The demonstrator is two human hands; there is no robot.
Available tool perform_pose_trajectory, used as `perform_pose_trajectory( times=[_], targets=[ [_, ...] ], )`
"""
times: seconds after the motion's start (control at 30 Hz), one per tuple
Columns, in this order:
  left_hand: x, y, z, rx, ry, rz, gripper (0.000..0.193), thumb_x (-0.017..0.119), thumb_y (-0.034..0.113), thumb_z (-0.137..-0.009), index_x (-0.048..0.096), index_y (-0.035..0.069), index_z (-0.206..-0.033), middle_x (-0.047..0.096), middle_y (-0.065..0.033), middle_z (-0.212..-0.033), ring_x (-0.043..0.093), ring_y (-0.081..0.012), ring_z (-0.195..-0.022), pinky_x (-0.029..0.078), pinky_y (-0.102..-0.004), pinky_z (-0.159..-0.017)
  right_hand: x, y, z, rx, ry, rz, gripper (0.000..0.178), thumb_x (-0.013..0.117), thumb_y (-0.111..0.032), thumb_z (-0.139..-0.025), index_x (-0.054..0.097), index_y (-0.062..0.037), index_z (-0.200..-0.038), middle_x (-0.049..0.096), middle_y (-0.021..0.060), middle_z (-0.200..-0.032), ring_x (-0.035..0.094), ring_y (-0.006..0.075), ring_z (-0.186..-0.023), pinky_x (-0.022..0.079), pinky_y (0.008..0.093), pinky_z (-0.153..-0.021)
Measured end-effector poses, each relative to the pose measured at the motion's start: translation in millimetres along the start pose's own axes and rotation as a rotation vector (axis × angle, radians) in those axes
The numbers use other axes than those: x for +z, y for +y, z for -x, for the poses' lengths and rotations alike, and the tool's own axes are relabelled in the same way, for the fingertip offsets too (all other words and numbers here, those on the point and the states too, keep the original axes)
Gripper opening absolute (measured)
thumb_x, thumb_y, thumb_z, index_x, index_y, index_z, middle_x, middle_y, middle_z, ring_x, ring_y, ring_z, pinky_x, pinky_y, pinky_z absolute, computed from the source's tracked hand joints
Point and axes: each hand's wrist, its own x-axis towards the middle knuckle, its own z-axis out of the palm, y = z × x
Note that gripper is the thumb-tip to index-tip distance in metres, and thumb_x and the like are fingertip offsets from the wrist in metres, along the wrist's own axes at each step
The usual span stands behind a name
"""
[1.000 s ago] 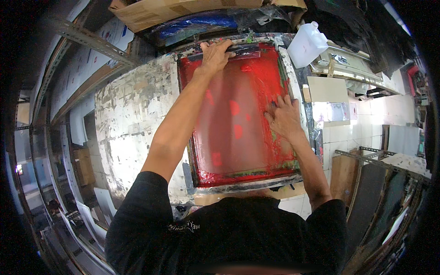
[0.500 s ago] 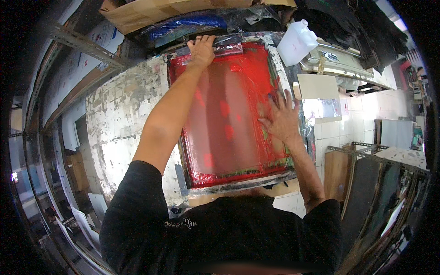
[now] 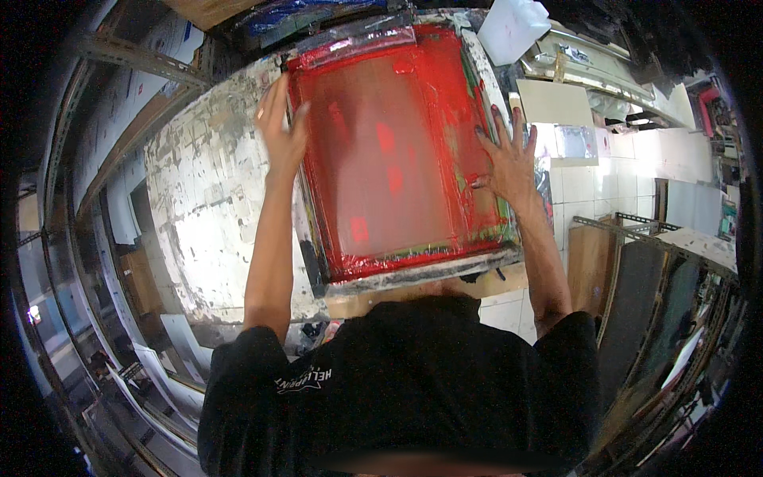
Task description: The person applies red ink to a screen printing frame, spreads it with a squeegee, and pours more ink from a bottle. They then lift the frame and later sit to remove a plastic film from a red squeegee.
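Note:
A large screen-printing frame (image 3: 381,159), smeared with red ink, lies on a paint-stained white work table (image 3: 207,207) in front of me. My left hand (image 3: 278,127) rests against the frame's left edge, fingers pointing away from me and held together. My right hand (image 3: 505,155) is pressed flat on the frame's right border with its fingers spread. Neither hand grips anything. A strip of clear tape or film (image 3: 358,44) runs along the frame's far edge.
A white plastic jug (image 3: 513,28) stands at the far right corner of the table. Cardboard and blue sheeting (image 3: 310,16) lie behind the frame. White floor tiles (image 3: 588,167) and wooden boards (image 3: 588,262) are on the right; metal racking (image 3: 87,238) runs along the left.
My left hand has come down from the frame's far edge to its left side. My right hand has stayed flat on the right border.

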Motion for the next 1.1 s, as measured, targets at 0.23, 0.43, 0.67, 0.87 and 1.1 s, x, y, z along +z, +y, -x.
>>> perform_pose_trajectory(
  times=[0.23, 0.43, 0.67, 0.87, 1.1],
  targets=[
    [-150, 4, 228, -0.502, 0.101, -0.441, 0.053, 0.068, 0.005, -0.085, 0.049, -0.003, -0.134, 0.048, -0.0266, -0.135, 0.044, -0.0396, -0.126, 0.037, -0.0457, -0.105, -24, 2, 14, -0.064, -0.161, -0.021, 0.091, 0.087, -0.04, -0.055, 0.05, -0.022, -0.137, 0.022, 0.0146, -0.155, 0.007, 0.0426, -0.144, 0.016, 0.0702, -0.107],
    [-187, 29, 349, -1.024, 0.367, -0.685, 0.063, 0.057, 0.04, -0.093, 0.045, -0.003, -0.137, 0.043, -0.0296, -0.137, 0.04, -0.0437, -0.127, 0.039, -0.0493, -0.102, 0, 54, -87, 0.334, 0.7, -0.554, 0.102, 0.084, -0.04, -0.067, 0.033, 0.0099, -0.14, 0.04, 0.0277, -0.142, 0.035, 0.0387, -0.135, 0.03, 0.0421, -0.111],
    [-172, 29, 336, -1.132, 0.123, -0.925, 0.067, 0.056, 0.05, -0.09, 0.047, 0.003, -0.137, 0.042, -0.0195, -0.142, 0.04, -0.0364, -0.128, 0.03, -0.0485, -0.107, 38, 166, -248, 0.236, 0.94, -1.166, 0.102, 0.092, -0.032, -0.058, 0.037, 0.0065, -0.136, 0.054, 0.0203, -0.128, 0.054, 0.0325, -0.117, 0.042, 0.0403, -0.1],
    [-176, 39, 340, -1.271, 0.055, -0.959, 0.075, 0.049, 0.061, -0.089, 0.04, 0.01, -0.143, 0.035, -0.0163, -0.148, 0.032, -0.0345, -0.133, 0.023, -0.054, -0.105, -54, 70, -191, 0.037, 0.682, -0.421, 0.085, 0.086, -0.034, -0.063, 0.048, -0.0051, -0.133, 0.063, 0.0212, -0.115, 0.063, 0.0351, -0.104, 0.049, 0.0411, -0.09],
    [-172, 34, 338, -1.326, -0.089, -1.054, 0.078, 0.04, 0.067, -0.09, 0.035, 0.013, -0.146, 0.03, -0.0137, -0.151, 0.031, -0.033, -0.133, 0.026, -0.0537, -0.102, -95, -15, -105, -0.175, 0.146, 0.28, 0.085, 0.084, -0.03, -0.062, 0.046, -0.0147, -0.137, 0.068, 0.0171, -0.103, 0.066, 0.0344, -0.094, 0.048, 0.0461, -0.086]
  ],
)
